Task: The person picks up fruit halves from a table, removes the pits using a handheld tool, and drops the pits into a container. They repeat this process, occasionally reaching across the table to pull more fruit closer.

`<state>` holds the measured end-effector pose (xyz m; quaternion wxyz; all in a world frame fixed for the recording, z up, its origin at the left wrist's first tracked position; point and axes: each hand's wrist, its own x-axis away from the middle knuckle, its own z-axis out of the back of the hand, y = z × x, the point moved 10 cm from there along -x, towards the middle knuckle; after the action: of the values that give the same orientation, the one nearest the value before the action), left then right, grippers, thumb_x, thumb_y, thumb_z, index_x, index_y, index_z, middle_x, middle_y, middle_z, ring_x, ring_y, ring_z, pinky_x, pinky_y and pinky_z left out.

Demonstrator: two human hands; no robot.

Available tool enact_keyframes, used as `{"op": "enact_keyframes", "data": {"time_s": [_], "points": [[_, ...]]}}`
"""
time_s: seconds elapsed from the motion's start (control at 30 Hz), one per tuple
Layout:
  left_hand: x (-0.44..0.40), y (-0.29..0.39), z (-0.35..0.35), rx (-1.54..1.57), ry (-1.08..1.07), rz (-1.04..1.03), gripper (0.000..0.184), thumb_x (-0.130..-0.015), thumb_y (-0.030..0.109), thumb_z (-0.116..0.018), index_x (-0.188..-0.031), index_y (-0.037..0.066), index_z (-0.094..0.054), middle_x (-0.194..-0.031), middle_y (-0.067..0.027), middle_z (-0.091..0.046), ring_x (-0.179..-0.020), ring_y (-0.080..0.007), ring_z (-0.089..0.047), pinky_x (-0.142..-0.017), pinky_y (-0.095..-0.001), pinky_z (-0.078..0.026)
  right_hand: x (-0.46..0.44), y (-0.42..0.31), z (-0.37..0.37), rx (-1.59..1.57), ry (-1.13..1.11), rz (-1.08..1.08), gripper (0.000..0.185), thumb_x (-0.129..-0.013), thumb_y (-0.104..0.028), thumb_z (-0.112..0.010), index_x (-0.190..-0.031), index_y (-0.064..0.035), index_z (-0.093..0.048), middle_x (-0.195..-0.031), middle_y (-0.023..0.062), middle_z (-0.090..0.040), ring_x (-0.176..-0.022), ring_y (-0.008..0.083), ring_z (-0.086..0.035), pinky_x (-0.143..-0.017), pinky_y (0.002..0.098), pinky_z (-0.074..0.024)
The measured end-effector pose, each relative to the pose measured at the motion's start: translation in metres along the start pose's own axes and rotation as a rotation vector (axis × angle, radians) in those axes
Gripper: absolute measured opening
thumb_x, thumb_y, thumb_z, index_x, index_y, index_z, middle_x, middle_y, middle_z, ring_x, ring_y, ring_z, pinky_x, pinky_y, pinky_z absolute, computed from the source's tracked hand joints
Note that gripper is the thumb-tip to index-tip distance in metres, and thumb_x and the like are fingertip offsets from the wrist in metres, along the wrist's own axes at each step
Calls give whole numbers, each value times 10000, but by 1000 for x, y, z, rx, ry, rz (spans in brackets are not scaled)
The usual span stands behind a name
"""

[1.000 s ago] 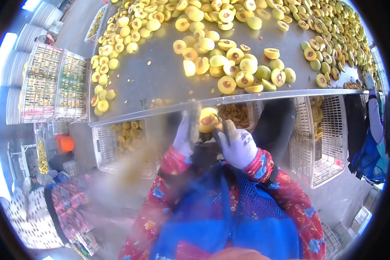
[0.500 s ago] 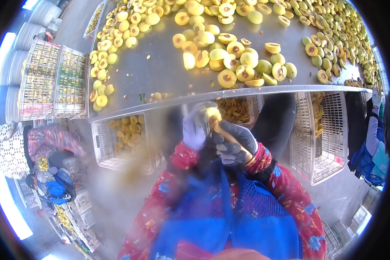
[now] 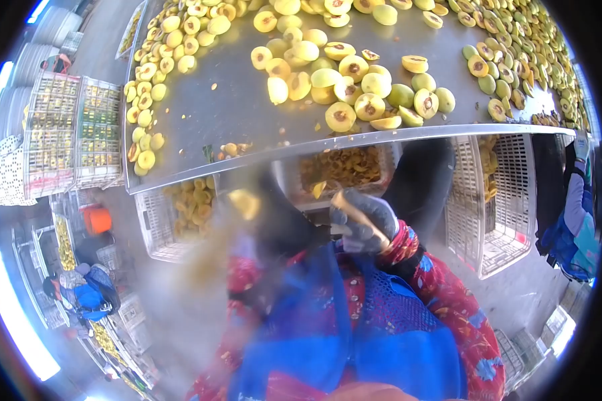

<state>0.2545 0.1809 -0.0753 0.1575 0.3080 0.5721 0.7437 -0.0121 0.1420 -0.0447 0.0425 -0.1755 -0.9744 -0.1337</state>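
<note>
My right hand, in a dark-coated glove, is closed around the wooden handle of a tool; the tool's working end is hard to make out. On the left, my left hand is badly blurred by a smear on the lens. A yellow peach half shows at its fingers, near the crate of peach halves. Between the hands, a small yellow piece appears over a crate of brownish-yellow scraps. Many cut peach halves lie on the metal table.
The table's raised metal edge runs across in front of me. White crates stand below at right, and stacked crates at left. A co-worker's sleeve shows at far right; another person is at lower left.
My left hand has moved away from the tool to the left with the peach half. My right hand stays in place, holding the tool. A small yellow piece now shows between them.
</note>
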Motion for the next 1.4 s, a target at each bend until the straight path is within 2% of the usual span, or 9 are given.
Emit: {"op": "enact_keyframes", "data": {"time_s": [0.03,0.17,0.5,0.7,0.87,0.97,1.03,1.2,1.4], "points": [[21,79,-5,-887,109,-325,422,-989,363,-458,-1115,-25,-566,-960,-199,-639,-884,-354,-639,-813,-420,-508,6,-9,3,45,0,52,394,-1008,-392,-412,-995,-21,-541,-576,56,-534,-370,122,-463,-363,220,-356],[-10,124,-17,-1428,115,-651,401,-940,301,-534,-1182,-18,-549,-1139,-259,-596,-1071,-402,-572,-898,-464,-461,19,-27,27,91,230,96,445,-1009,-410,-387,-972,7,-539,-529,32,-477,-321,116,-395,-332,230,-318],[-89,89,-285,-1184,-625,-846,647,-780,358,-724,-1277,14,-492,-1118,-219,-620,-1055,-368,-607,-921,-432,-482,30,-40,6,603,499,235,425,-981,-439,-473,-948,-26,-566,-530,14,-471,-371,108,-422,-337,230,-336],[-47,64,-205,189,-745,449,422,-843,389,-715,-1080,58,-601,-908,-119,-655,-696,-180,-642,-523,-238,-533,29,-57,-24,970,658,315,323,-985,-327,-481,-935,-21,-569,-566,1,-498,-432,80,-456,-407,222,-355],[8,-2,-183,421,-890,791,401,-860,300,-705,-1136,44,-567,-982,-155,-648,-783,-219,-651,-638,-279,-561,0,-68,-55,1848,505,762,212,-942,-187,-543,-1010,13,-530,-650,181,-599,-535,306,-608,-505,406,-464],[42,93,-170,-90,-812,-611,373,-909,278,-628,-1179,31,-554,-944,-110,-643,-707,-200,-628,-605,-297,-527,2,-59,-66,2035,592,832,236,-910,-169,-581,-1041,10,-499,-712,240,-618,-634,416,-618,-533,477,-470],[84,113,-161,-296,-729,-1042,388,-941,292,-573,-1210,16,-535,-960,-96,-637,-708,-189,-625,-611,-303,-519,5,-57,-63,2053,641,797,249,-910,-177,-586,-1037,12,-486,-706,228,-621,-630,405,-623,-529,480,-470],[79,83,-167,-25,-970,-309,482,-979,353,-489,-1297,-8,-467,-1178,-133,-583,-1032,-197,-599,-869,-341,-516,11,-47,-71,2026,559,800,220,-923,-172,-571,-1005,5,-469,-673,211,-614,-606,402,-619,-518,482,-469],[89,80,-161,116,-816,-127,461,-1015,316,-435,-1335,-15,-426,-1237,-137,-550,-1046,-210,-585,-887,-316,-496,8,-37,-69,2109,577,776,198,-924,-154,-566,-985,9,-470,-705,209,-624,-621,404,-621,-526,479,-470]]}}
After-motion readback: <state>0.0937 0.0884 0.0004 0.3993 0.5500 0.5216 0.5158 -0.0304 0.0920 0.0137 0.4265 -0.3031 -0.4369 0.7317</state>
